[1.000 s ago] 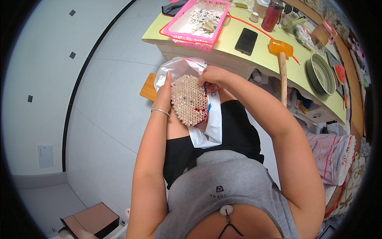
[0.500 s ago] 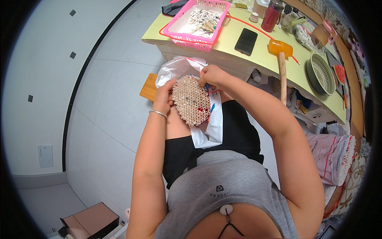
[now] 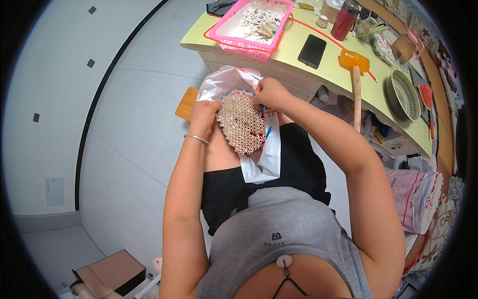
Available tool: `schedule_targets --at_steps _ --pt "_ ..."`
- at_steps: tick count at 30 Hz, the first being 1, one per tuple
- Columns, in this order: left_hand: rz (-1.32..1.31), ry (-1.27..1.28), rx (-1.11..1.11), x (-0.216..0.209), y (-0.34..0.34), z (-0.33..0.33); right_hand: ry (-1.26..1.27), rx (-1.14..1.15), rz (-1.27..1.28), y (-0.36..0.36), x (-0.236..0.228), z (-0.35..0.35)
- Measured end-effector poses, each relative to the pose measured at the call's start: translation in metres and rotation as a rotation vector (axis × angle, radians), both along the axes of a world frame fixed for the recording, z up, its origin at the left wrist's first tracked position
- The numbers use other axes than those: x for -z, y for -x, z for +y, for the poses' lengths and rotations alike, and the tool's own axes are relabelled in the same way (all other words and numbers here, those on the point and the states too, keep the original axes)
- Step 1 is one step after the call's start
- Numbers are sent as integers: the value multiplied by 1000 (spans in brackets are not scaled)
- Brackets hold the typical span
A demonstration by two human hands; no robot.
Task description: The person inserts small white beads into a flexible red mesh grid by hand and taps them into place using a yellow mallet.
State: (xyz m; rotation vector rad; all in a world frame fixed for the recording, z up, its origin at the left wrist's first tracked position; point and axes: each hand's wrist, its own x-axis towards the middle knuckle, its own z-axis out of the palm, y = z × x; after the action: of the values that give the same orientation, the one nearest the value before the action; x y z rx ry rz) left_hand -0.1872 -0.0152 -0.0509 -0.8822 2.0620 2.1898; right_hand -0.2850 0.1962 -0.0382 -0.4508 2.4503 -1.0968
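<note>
On my lap a tightly packed oval bundle of thin, pale hollow tubes (image 3: 241, 122) stands with its open ends facing up. A few ends near its lower right are red, and bits of blue show along its rim. Beneath and around it spreads a white plastic bag (image 3: 263, 169). My left hand (image 3: 203, 115) is closed at the bundle's upper left edge, fingertips gripping its rim. At the upper right edge my right hand (image 3: 271, 93) is pinched closed; what lies between its fingertips is too small to make out.
A yellow-green table (image 3: 286, 47) ahead bears a pink basket (image 3: 244, 50) of small white pieces, a phone (image 3: 312, 51), an orange-headed mallet (image 3: 354, 62), a red bottle (image 3: 344, 20) and a green strainer basket (image 3: 402, 94). A wooden stool (image 3: 186, 104) is beyond my left hand.
My left hand has shifted from lying along the bundle's side to gripping its upper left rim with bent fingers. My right hand has moved slightly along the upper right edge.
</note>
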Motion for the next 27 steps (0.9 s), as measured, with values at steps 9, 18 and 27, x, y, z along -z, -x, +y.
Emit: schedule_targets --at_steps 9,18,27 --pt "344 935 84 -26 -25 19 118 23 79 -33 -40 4" --pt "305 532 211 -60 -39 12 324 -56 -197 -35 -61 22" --pt "433 -281 413 -89 -62 7 839 -41 -258 -54 -121 53"
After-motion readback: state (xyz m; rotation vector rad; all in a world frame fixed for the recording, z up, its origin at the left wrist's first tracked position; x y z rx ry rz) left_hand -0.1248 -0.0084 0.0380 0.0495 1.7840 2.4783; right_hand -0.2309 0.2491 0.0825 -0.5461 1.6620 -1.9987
